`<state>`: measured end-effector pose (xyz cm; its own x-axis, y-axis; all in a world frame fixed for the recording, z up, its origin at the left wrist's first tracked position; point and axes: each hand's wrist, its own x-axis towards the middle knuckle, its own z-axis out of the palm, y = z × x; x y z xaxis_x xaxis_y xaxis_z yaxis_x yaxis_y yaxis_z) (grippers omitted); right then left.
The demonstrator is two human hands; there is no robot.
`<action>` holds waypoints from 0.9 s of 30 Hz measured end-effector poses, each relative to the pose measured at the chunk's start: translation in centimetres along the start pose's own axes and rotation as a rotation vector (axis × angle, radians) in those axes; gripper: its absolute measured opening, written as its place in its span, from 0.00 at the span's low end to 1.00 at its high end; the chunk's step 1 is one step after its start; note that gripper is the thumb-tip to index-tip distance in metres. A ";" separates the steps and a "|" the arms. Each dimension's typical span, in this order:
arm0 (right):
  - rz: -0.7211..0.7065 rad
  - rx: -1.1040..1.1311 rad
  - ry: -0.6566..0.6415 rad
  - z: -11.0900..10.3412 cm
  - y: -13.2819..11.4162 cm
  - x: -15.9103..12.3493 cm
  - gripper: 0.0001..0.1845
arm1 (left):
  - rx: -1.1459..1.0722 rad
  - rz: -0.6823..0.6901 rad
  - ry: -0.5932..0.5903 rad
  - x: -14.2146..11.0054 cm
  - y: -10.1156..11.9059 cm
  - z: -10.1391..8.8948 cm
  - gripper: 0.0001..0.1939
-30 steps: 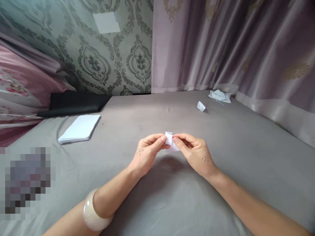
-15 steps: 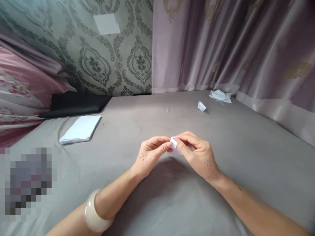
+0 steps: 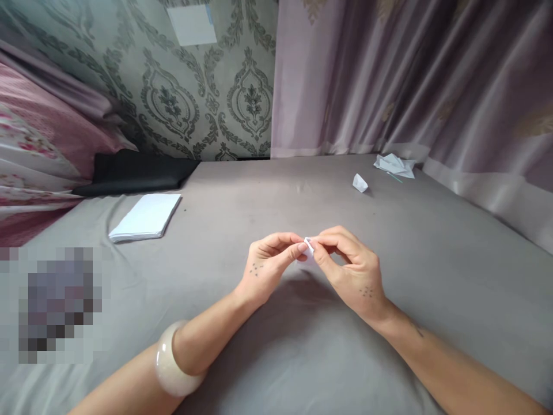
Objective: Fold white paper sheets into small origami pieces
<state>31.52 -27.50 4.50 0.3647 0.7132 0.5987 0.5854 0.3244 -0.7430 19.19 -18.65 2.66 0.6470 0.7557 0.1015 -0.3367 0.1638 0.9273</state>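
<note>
Between my two hands is a small piece of folded white paper [image 3: 309,246], held just above the grey sheet. My left hand [image 3: 273,262] pinches its left side between thumb and fingers. From the right, my right hand [image 3: 352,268] grips the same paper with thumb and index finger at its upper edge. The fingertips nearly meet, and much of the paper is hidden behind them. A pale bangle [image 3: 175,360] circles my left forearm.
A stack of white paper [image 3: 147,216] lies at the left, with black cloth [image 3: 138,172] behind it. Toward the back right are a small folded paper piece [image 3: 360,183] and a pile of paper scraps [image 3: 394,165] by the curtain [image 3: 341,75]. A blurred patch covers the lower left.
The paper's upper part, showing a broad face earlier, now appears as a narrow folded edge under my right thumb. Both hands keep their pinch. The whole view has shifted slightly.
</note>
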 end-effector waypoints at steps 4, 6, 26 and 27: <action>0.020 0.002 -0.003 -0.1 -0.1 0.1 0.06 | -0.035 -0.008 -0.019 0.1 -0.1 0.0 0.05; 0.011 -0.017 0.012 -0.1 -0.1 0.1 0.06 | -0.055 -0.011 -0.028 0.1 -0.1 0.0 0.06; 0.165 0.042 -0.076 -0.9 -0.6 0.4 0.02 | 0.051 0.009 -0.042 -0.2 0.0 0.0 0.05; 0.163 0.035 -0.060 -0.9 -0.6 0.3 0.01 | 0.050 0.008 -0.028 -0.2 0.0 0.0 0.05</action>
<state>31.94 -28.00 5.41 0.4081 0.7937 0.4511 0.4958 0.2222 -0.8395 19.07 -18.81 2.67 0.6634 0.7389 0.1178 -0.3073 0.1255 0.9433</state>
